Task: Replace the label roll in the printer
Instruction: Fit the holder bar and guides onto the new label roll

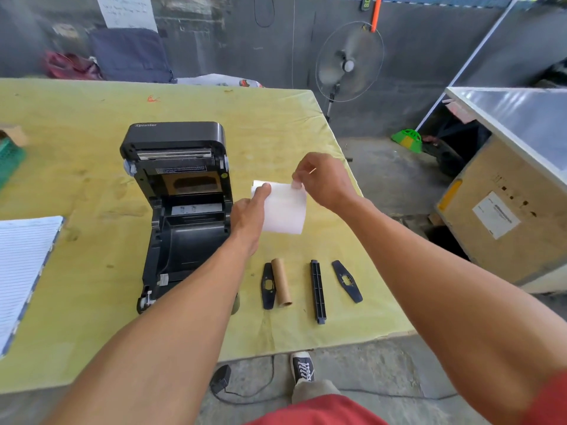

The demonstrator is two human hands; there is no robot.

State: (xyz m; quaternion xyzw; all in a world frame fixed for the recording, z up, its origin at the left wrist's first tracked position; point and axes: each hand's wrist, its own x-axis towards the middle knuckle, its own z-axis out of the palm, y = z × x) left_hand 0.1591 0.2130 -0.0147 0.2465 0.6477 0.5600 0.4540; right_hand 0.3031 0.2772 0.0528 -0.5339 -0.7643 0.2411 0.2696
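Grey concrete wall at the back, standing fan (349,61) with a round wire cage before it, beyond the far right corner of the table (92,102). Tabletop covered in yellow-green sheeting, stained and creased. Black plastic printer (181,210) left of centre, lid swung up and back, dark moulded bay exposed, metal strip glinting under the lid. Just right of the printer and held above the tabletop, white label roll (285,210), partly unwound into a smooth flat sheet. Left hand (248,219) gripping the roll's left side, thumb pressed across the rolled far end, forearm crossing in front of the printer's near right corner. Right hand (322,179) pinching the sheet's far right corner between thumb and fingertip, remaining fingers curled. On the sheeting nearer the body, four loose parts in a row: flat black guide plate (268,286) touching a brown cardboard core (281,282), then, apart to the right, a long ribbed black spindle (318,291) and a second guide plate (347,281), tilted. Lined notebook (24,265) at the left edge, green mesh basket (9,157) beyond it. Plywood-sided crate (478,246) with a white paper label off to the right, apart from the table. Below the near edge, concrete floor, black power adapter (220,378) with its cable, and one dark laced shoe (302,366).
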